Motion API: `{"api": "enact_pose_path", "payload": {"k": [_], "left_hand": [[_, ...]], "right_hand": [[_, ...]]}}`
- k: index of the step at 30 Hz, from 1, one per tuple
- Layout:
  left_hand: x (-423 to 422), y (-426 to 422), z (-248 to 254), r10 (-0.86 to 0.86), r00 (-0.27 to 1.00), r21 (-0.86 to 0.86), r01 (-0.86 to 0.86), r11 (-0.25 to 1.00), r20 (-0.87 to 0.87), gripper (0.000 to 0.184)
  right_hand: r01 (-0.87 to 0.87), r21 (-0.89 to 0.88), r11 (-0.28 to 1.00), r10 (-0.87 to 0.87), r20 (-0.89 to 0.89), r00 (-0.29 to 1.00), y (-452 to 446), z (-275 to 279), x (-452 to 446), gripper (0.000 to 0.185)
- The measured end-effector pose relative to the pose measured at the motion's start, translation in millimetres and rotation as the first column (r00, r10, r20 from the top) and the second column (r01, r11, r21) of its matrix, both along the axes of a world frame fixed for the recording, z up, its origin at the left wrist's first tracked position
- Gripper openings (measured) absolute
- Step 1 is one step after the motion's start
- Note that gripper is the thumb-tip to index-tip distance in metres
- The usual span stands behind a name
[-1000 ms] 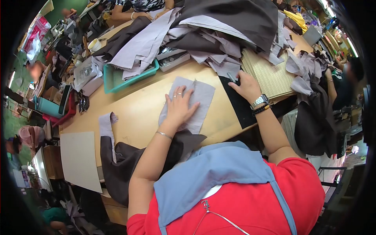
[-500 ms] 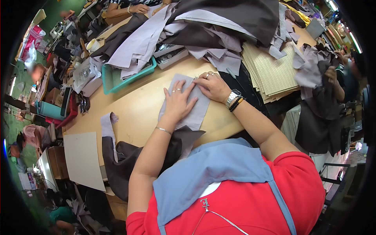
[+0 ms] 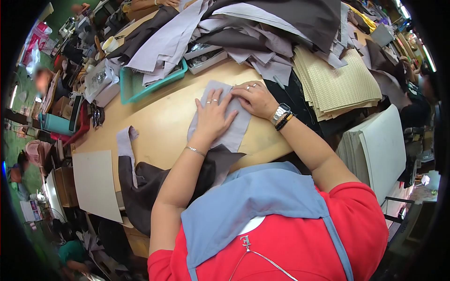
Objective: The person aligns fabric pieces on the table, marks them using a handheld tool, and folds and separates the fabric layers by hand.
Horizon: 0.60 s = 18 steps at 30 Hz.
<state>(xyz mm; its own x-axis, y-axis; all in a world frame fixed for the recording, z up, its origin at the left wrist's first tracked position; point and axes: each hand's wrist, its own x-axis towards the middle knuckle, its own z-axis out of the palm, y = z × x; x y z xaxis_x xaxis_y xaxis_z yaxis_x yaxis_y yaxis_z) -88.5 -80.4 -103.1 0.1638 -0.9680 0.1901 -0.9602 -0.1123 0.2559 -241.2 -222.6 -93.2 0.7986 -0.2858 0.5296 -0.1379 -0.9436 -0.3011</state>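
Note:
A pale grey-lilac fabric piece [image 3: 239,132] lies flat on the wooden table in front of me. My left hand [image 3: 214,114] rests on it, fingers stretched out and apart. My right hand [image 3: 254,98], with bent fingers, pinches the fabric's upper right edge close to the left fingertips. What sits under those right fingers is partly hidden. Beneath my left forearm, a dark brown cloth [image 3: 150,180] with a pale lining hangs over the table's near edge.
Beyond my hands stand a teal tray [image 3: 136,97] and heaped dark and lilac fabric [image 3: 281,23]. Woven cream sheets [image 3: 340,79] are stacked to the right, above a pile of white boards [image 3: 384,150]. A pale board [image 3: 97,185] lies at left. Other people sit around.
My right fingers have shifted slightly along the fabric's edge, while the left hand stays flat. At right, the dark cloth held by another person has moved away, uncovering the white boards.

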Motion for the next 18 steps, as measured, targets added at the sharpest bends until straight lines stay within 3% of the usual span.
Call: {"api": "enact_pose_path", "payload": {"k": [2,11,18], "left_hand": [[-2.5,1.7,1.8,0.014,0.999,0.017,-0.015,1.000,0.053,0.060],[-15.5,45.3,18.7,0.041,0.989,0.094,-0.055,0.994,0.145,0.056],[-23.3,77.3,27.5,0.067,0.989,0.107,-0.081,0.991,0.129,0.056]], "right_hand": [[-0.024,0.083,0.996,0.029,-0.056,0.998,-1.5,-2.8,0.6,0.025],[0.030,-0.095,0.995,-0.040,-0.106,0.994,2.3,1.1,-0.1,0.030],[-0.049,-0.197,0.979,-0.010,-0.291,0.957,0.9,5.7,-3.6,0.034]]}}
